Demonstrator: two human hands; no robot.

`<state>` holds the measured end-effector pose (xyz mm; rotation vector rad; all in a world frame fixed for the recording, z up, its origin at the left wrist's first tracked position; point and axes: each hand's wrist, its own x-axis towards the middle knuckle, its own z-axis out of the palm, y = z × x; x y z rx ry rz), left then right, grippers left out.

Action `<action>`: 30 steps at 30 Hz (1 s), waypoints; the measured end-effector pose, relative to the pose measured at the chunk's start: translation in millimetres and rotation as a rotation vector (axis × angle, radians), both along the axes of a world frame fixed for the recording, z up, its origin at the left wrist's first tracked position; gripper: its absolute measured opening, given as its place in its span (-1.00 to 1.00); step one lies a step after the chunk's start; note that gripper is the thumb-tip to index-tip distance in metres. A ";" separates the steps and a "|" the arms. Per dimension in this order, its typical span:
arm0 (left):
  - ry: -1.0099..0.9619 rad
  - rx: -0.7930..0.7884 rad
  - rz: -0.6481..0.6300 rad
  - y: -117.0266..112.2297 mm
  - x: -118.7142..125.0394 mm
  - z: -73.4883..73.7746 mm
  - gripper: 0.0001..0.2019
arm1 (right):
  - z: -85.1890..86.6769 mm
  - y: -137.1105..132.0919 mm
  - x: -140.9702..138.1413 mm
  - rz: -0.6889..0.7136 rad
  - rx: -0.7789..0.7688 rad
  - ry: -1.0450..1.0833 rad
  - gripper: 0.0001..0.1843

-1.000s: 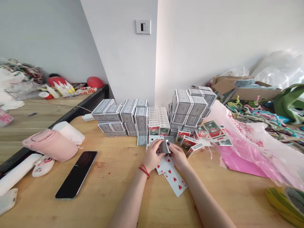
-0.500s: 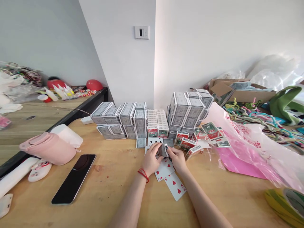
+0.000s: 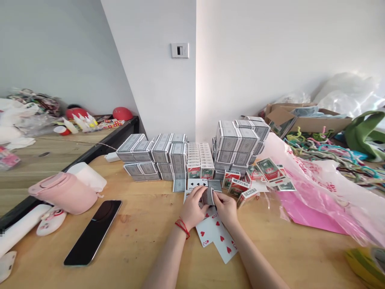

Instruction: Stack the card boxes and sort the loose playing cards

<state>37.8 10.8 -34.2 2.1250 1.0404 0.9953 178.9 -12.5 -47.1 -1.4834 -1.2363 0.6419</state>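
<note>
Both hands meet over the wooden table [image 3: 150,257], gripping a small deck of playing cards [image 3: 208,196] between them. My left hand [image 3: 194,208], with a red string on its wrist, wraps the deck's left side. My right hand [image 3: 226,208] pinches its right side. Two red heart cards [image 3: 215,237] lie face up under my wrists. A spade card [image 3: 196,184] and a face-down card [image 3: 179,185] lie just beyond the hands.
Stacked card boxes [image 3: 156,154] and a taller pile [image 3: 239,142] line the wall. Loose red and green card boxes [image 3: 249,180] lie right of the hands beside a pink plastic bag [image 3: 313,188]. A black phone [image 3: 94,230] and pink pouch [image 3: 64,192] sit left.
The hands keep working the deck in the same spot, with fingers shifting slightly. The view has tilted down a little, so everything sits lower in the picture.
</note>
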 end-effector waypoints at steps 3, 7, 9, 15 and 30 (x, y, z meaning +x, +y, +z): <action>0.011 0.012 -0.004 -2.2 -0.2 4.1 -0.43 | 0.3 -0.1 0.2 -0.002 0.013 -0.085 -0.60; 0.014 0.024 -0.024 -2.8 -0.7 6.5 -0.46 | 2.5 -1.0 -0.2 -0.005 0.040 -0.170 -0.60; 0.013 0.025 -0.025 -2.3 -0.5 6.1 -0.46 | 2.9 -1.4 0.0 0.001 0.054 -0.179 -0.60; -0.030 0.023 -0.022 -0.9 1.7 3.6 -0.46 | 1.8 0.3 4.1 0.043 0.042 -0.022 -0.63; -0.105 0.088 0.100 3.4 2.0 0.2 -0.48 | 0.8 3.8 6.4 0.234 -0.059 0.143 -0.57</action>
